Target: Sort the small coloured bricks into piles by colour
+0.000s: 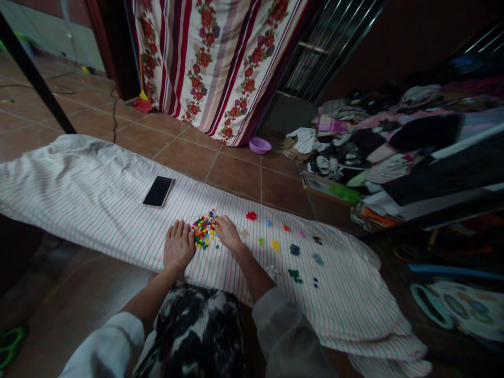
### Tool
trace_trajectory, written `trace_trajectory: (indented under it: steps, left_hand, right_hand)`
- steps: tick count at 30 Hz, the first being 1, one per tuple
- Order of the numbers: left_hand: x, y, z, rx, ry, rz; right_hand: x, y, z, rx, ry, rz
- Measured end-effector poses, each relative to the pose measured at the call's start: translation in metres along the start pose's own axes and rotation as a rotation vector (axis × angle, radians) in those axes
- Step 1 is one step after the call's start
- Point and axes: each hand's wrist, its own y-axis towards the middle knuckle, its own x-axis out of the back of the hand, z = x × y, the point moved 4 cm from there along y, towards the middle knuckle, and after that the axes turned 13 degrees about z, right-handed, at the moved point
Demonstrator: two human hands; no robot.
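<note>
A mixed pile of small coloured pieces lies on the striped cloth. My left hand rests flat on the cloth at the pile's left edge, fingers stretched out. At the pile's right side, my right hand has its fingertips pinched together; what they hold, if anything, is too small to make out. Further right are small single-colour groups: red pieces, orange pieces, yellow pieces, dark grey pieces, dark green pieces and blue pieces, among several others.
A phone lies on the cloth left of the pile. Beyond the cloth are a tiled floor, a purple basin, a floral curtain and a broom. Heaped clothes fill the right side.
</note>
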Motion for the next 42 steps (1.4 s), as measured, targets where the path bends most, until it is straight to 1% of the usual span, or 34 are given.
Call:
trace_trajectory:
  steps: [3, 6, 10, 13, 16, 19, 22, 24, 27, 29, 33, 35, 38, 42]
  left_hand:
    - [0.001, 0.000, 0.000, 0.007, -0.008, 0.016]
    - [0.003, -0.001, -0.001, 0.014, -0.014, 0.053]
    - [0.006, -0.002, 0.000, 0.009, -0.021, 0.089]
    - [0.005, -0.004, 0.004, -0.006, -0.041, 0.092]
    - [0.002, -0.012, 0.007, -0.069, -0.058, 0.122]
    - [0.000, -0.027, 0.009, -0.122, -0.041, 0.175]
    - [0.003, -0.043, 0.009, -0.093, 0.035, 0.238]
    - [0.008, -0.050, 0.006, -0.066, 0.100, 0.303]
    - [0.015, -0.055, 0.000, -0.031, 0.163, 0.441]
    - [0.019, -0.057, -0.004, -0.006, 0.195, 0.489]
    - [0.023, -0.058, -0.012, 0.026, 0.283, 0.470]
    - [0.020, -0.057, -0.014, 0.031, 0.308, 0.506]
    - [0.015, -0.052, -0.012, 0.035, 0.318, 0.568]
    - [0.011, -0.047, -0.009, 0.033, 0.308, 0.591]
  right_hand:
    - [0.002, -0.004, -0.001, 0.031, 0.096, -0.055]
    - [0.005, -0.009, 0.001, 0.025, 0.145, -0.099]
    - [0.008, -0.019, 0.006, -0.039, 0.135, -0.160]
    - [0.011, -0.034, 0.003, -0.097, 0.131, -0.216]
    - [0.023, -0.055, -0.011, -0.167, 0.128, -0.273]
    - [0.043, -0.084, -0.035, -0.270, 0.136, -0.333]
    - [0.065, -0.115, -0.064, -0.423, 0.136, -0.366]
    - [0.078, -0.135, -0.081, -0.513, 0.141, -0.382]
    - [0.091, -0.161, -0.099, -0.606, 0.153, -0.387]
    - [0.097, -0.174, -0.107, -0.657, 0.147, -0.380]
    - [0.105, -0.192, -0.114, -0.695, 0.102, -0.380]
    - [0.107, -0.197, -0.116, -0.693, 0.073, -0.389]
    - [0.106, -0.200, -0.119, -0.680, 0.041, -0.378]
    - [0.099, -0.196, -0.123, -0.687, 0.039, -0.347]
